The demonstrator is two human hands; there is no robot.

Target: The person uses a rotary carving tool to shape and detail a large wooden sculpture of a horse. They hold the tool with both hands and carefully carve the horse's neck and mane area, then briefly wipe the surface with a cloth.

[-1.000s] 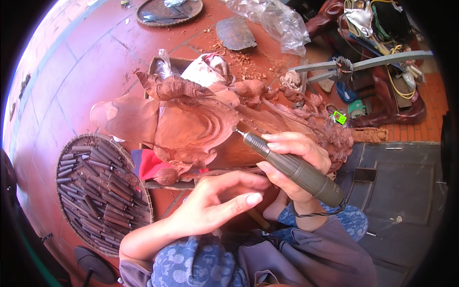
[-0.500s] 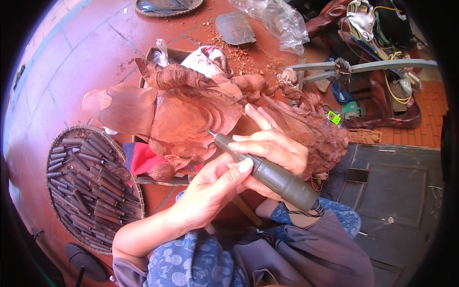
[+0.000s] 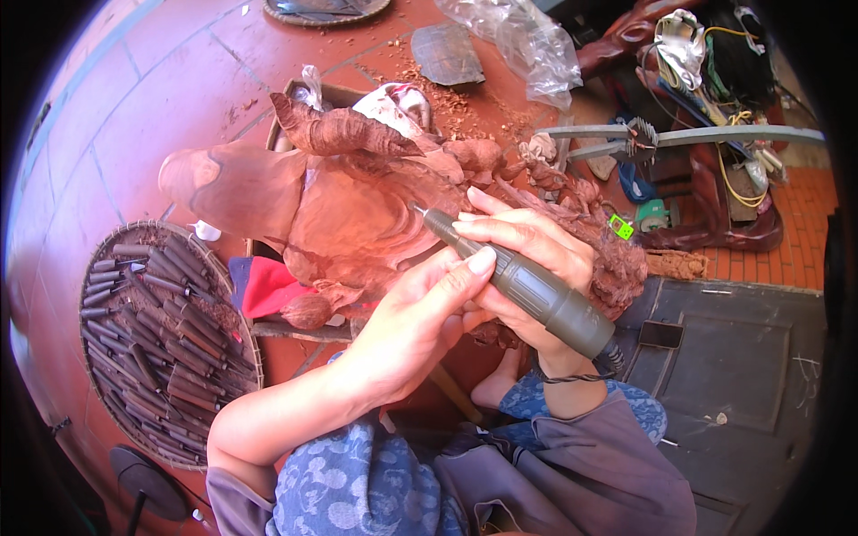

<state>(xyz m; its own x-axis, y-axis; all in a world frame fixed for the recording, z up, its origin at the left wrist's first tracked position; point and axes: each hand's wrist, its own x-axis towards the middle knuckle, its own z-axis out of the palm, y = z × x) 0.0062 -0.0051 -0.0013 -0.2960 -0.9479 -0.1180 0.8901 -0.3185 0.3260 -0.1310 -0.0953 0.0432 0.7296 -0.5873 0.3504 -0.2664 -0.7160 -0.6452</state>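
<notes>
My right hand [image 3: 545, 243] is wrapped round a dark olive-grey rotary tool handpiece [image 3: 550, 308], fingers lying along its front. My left hand [image 3: 416, 317] is closed at the handpiece's near side, its thumb pressed on the body; its other fingertips are partly hidden beneath. The tool's thin metal bit points up and left at a large reddish wood carving [image 3: 349, 210]. That bit is at the curved, layered grooves in the carving's middle; I cannot tell whether it touches. A cable leaves the tool's rear end beside my right wrist.
A round woven tray [image 3: 259, 357] full of carving chisels [image 3: 192, 344] lies to the left. A red cloth [image 3: 268, 288] sits by the carving's near edge. Grey metal bars [image 3: 733, 135], clear plastic [image 3: 527, 45] and a dark panel [image 3: 733, 357] are to the far side and right.
Both hands and the rotary tool have moved a little farther away and to the right across the carving. The grip looks the same, and the whole view has shifted slightly.
</notes>
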